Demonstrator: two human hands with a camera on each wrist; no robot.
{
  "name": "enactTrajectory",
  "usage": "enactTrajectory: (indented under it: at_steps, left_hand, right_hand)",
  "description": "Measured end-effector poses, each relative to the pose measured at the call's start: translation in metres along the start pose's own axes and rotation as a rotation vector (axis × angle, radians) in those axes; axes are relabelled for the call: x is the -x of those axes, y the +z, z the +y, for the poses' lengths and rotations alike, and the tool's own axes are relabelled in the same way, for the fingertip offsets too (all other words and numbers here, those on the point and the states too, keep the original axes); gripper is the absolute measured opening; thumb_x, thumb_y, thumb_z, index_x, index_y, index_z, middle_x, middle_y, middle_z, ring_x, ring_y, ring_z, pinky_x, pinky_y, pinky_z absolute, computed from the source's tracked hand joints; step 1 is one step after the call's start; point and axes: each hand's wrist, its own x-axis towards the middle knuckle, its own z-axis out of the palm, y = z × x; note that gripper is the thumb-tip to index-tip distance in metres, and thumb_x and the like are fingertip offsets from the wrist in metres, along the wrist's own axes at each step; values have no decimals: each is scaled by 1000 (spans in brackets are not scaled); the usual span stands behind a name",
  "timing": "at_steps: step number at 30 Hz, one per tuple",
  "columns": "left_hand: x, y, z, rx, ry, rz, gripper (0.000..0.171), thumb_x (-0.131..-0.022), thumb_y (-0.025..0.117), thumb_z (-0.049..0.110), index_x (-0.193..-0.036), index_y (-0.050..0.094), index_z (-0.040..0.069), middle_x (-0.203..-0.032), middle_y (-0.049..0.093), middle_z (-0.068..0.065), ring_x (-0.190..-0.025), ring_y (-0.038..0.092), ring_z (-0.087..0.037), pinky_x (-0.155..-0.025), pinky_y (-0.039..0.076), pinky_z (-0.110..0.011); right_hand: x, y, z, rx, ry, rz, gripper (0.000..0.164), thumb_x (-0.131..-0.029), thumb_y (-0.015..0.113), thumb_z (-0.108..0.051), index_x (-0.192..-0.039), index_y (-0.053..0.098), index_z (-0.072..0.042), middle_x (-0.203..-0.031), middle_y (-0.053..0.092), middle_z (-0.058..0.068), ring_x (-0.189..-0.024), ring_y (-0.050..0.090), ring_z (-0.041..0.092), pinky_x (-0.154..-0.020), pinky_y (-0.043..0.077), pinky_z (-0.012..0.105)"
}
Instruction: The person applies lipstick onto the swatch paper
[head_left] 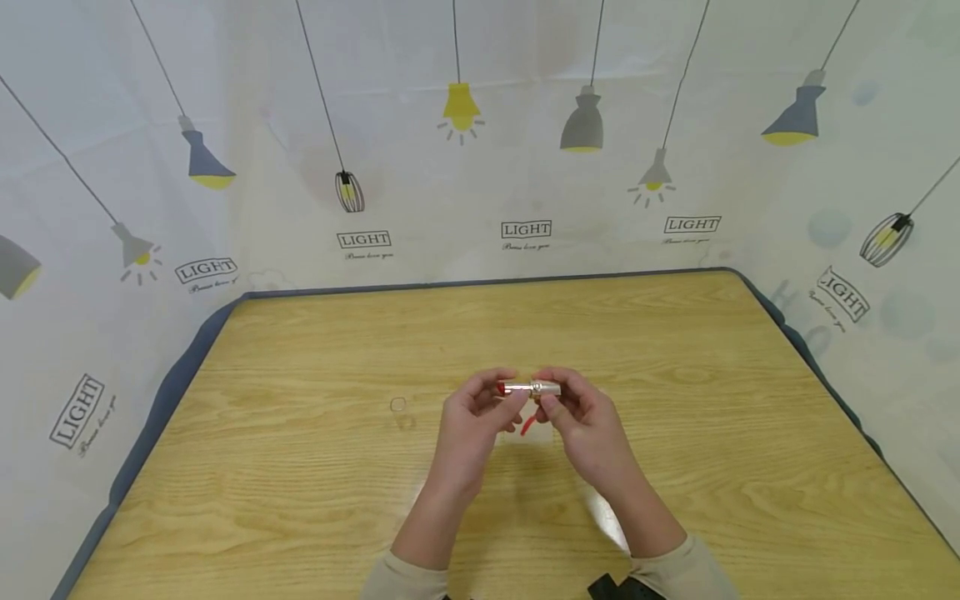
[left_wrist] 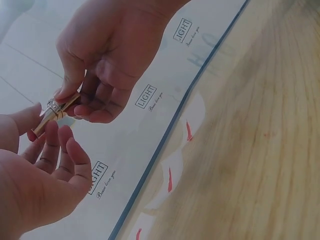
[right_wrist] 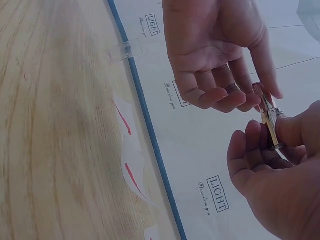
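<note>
Both hands meet around a slim lipstick (head_left: 545, 388) in a shiny gold-silver tube, lying nearly level above the table. My left hand (head_left: 471, 425) pinches its red end between thumb and fingers. At the plain metal end, my right hand (head_left: 596, 425) grips the tube with thumb and curled fingers. An ornamented band (right_wrist: 272, 112) circles the middle of the tube, between the two hands. Below the hands, a white paper (head_left: 542, 434) with a red streak (head_left: 528, 425) is partly hidden by fingers in the head view.
A small clear, see-through piece (head_left: 398, 404) stands on the wooden table (head_left: 300, 467) left of the hands. White paper pieces (left_wrist: 172, 165) with red streaks show in the wrist views. A wall sheet (head_left: 450, 192) printed with lamps surrounds the table's back and sides.
</note>
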Motion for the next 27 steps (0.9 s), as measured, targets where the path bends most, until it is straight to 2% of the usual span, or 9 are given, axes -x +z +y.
enactTrajectory:
  at_steps: [5,13,19,27]
  left_hand:
    - [-1,-1,-1,-18,12,-11,27,-99,76,13,-121,70,-2,-99,69,2,-80,67,-12,-73,55,-22]
    - [0,-1,-1,-40,0,7,22,-100,75,15,-117,72,1,-95,69,2,-81,66,-14,-72,54,-22]
    - [-1,-2,-1,-47,-9,15,23,-101,74,16,-115,71,-2,-90,68,3,-79,64,-13,-70,51,-22]
    - [-2,-3,-1,-53,-28,25,22,-100,75,17,-111,71,-1,-86,69,3,-75,60,-12,-68,48,-21]
  right_hand:
    - [0,0,0,-1,3,-2,23,-107,58,0,-128,66,2,-103,69,10,-88,67,10,-81,57,22]
    - [-1,1,1,15,-6,-12,23,-106,58,2,-127,67,2,-106,70,14,-87,67,11,-81,57,22]
    - [-2,1,2,23,-20,-21,24,-105,58,3,-128,66,3,-107,69,18,-86,66,11,-80,57,22]
    - [-2,1,1,51,2,-36,25,-106,58,0,-130,67,0,-107,71,17,-88,66,13,-80,57,23]
